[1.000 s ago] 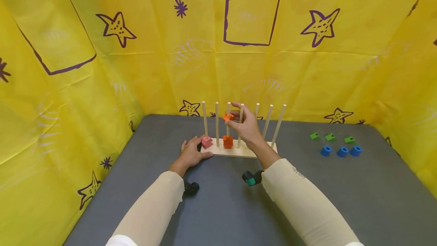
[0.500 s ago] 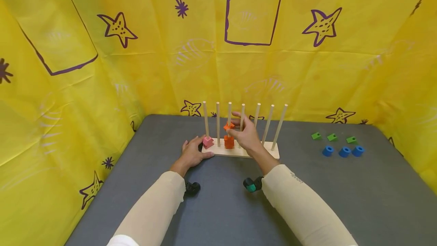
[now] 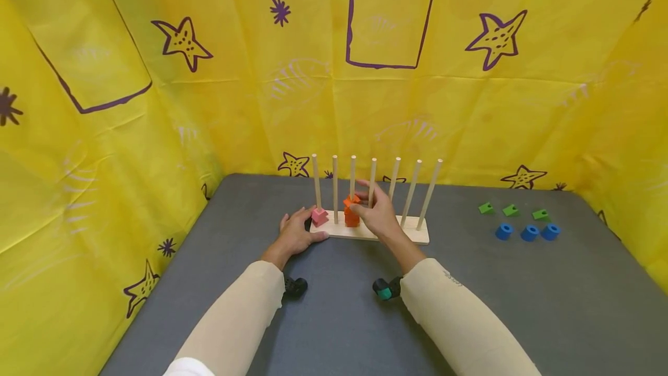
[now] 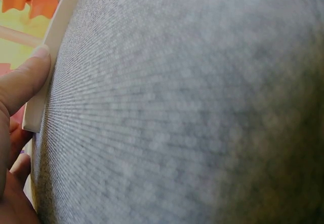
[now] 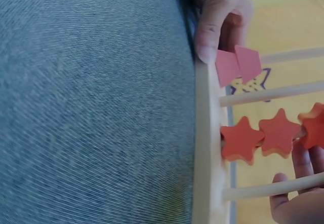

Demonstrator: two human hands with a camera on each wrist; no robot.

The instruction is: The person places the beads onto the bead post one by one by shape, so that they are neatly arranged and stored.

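My left hand (image 3: 295, 232) grips the left end of a pale wooden peg board (image 3: 334, 230). In the left wrist view its thumb (image 4: 30, 77) presses the board's front edge, with other fingers behind. Two pink trapezoid blocks (image 5: 238, 66) are threaded on the leftmost peg, close to that hand. On the third peg, two orange star blocks (image 5: 242, 140) sit low. Just above them, a third orange star block (image 5: 315, 125) is round the same peg, pinched by my right hand (image 3: 380, 213). Part of that star is cut off in the right wrist view.
Several upright wooden pegs (image 3: 412, 193) stand along the board, some partly behind the right hand. Right of it on the dark grey table (image 3: 334, 318) lie green blocks (image 3: 510, 210) and blue cylinders (image 3: 529, 233). A yellow patterned cloth (image 3: 250, 103) hangs behind.
My right hand has lowered the orange star block along the third peg from near the top to just above the other stars. The left hand keeps its hold on the board.
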